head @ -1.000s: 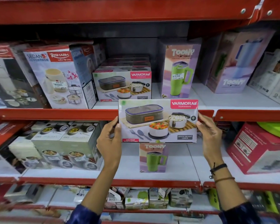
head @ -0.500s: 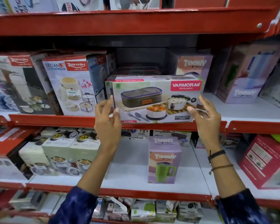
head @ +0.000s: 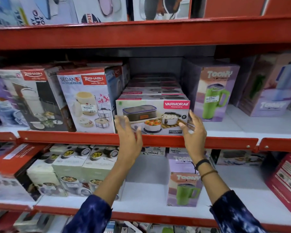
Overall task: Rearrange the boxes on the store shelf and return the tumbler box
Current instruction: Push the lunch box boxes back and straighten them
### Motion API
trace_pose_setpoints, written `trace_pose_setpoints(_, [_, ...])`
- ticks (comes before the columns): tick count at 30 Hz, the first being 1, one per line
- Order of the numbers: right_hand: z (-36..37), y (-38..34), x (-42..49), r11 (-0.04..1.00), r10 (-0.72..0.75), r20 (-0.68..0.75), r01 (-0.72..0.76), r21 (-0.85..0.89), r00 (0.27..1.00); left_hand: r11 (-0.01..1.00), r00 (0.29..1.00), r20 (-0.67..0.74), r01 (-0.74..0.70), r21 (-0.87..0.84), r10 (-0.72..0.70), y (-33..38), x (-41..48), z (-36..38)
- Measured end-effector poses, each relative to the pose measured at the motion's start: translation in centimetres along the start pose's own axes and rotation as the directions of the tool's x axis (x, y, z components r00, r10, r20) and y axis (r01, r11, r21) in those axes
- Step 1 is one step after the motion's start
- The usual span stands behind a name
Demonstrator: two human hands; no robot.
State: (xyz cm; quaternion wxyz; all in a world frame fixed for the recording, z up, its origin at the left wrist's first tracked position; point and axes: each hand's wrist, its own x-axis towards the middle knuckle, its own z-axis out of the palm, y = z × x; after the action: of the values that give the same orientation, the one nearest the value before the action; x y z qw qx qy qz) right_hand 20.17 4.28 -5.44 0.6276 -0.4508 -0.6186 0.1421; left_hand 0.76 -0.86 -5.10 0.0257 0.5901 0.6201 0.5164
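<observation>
A white Varmora lunch box carton (head: 152, 113) stands on the middle shelf at the front of a row of like cartons. My left hand (head: 129, 133) is spread in front of its lower left corner. My right hand (head: 194, 130) is spread at its lower right edge. Neither hand has fingers wrapped around it. A purple Toony tumbler box (head: 183, 189) with a green mug picture stands alone on the lower shelf, below my right wrist. A second Toony tumbler box (head: 214, 93) stands on the middle shelf just right of the Varmora carton.
Rishabh lunch pack boxes (head: 86, 100) crowd the middle shelf on the left. A tilted Toony box (head: 269, 91) leans at the far right. The red shelf lip (head: 74, 138) runs under the cartons. Green lunch sets (head: 71, 172) and a red box (head: 286, 182) flank the lower shelf.
The Varmora carton went up from in front of the lower shelf onto the middle shelf and was pushed in. Both hands loosened their hold and now hover spread at its front.
</observation>
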Motion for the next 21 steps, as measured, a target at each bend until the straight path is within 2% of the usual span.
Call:
trace_pose_setpoints(2, [0.5,0.0,-0.2,0.993,-0.071,0.017,0.072,-0.094,0.997,0.997,0.999,0.046,-0.028,0.075,0.025,0.0,-0.3,0.9])
trace_pose_setpoints(5, [0.9,-0.1,-0.3,0.961,-0.166,0.047,0.172,-0.218,0.985,0.997,0.993,0.120,-0.012,0.082,0.002,0.2,-0.2,1.9])
trace_pose_setpoints(12, [0.4,0.2,0.0,0.931,-0.212,0.098,0.232,-0.283,0.972,0.989,0.989,0.148,-0.001,0.150,-0.021,0.3,-0.2,2.4])
trace_pose_setpoints(15, [-0.4,-0.1,-0.6,0.941,-0.184,0.102,0.205,-0.269,0.978,0.996,0.995,0.099,-0.018,0.092,0.009,0.5,-0.9,2.4])
trace_pose_setpoints(17, [-1.4,-0.1,-1.7,0.959,-0.168,0.062,0.177,-0.219,0.984,0.996,0.993,0.075,-0.089,0.027,0.087,0.9,-2.1,2.7])
trace_pose_setpoints(21, [-4.3,1.7,-5.6,0.996,-0.061,-0.025,0.059,-0.068,0.998,0.963,0.979,0.057,-0.180,-0.199,0.195,1.4,-6.4,3.8])
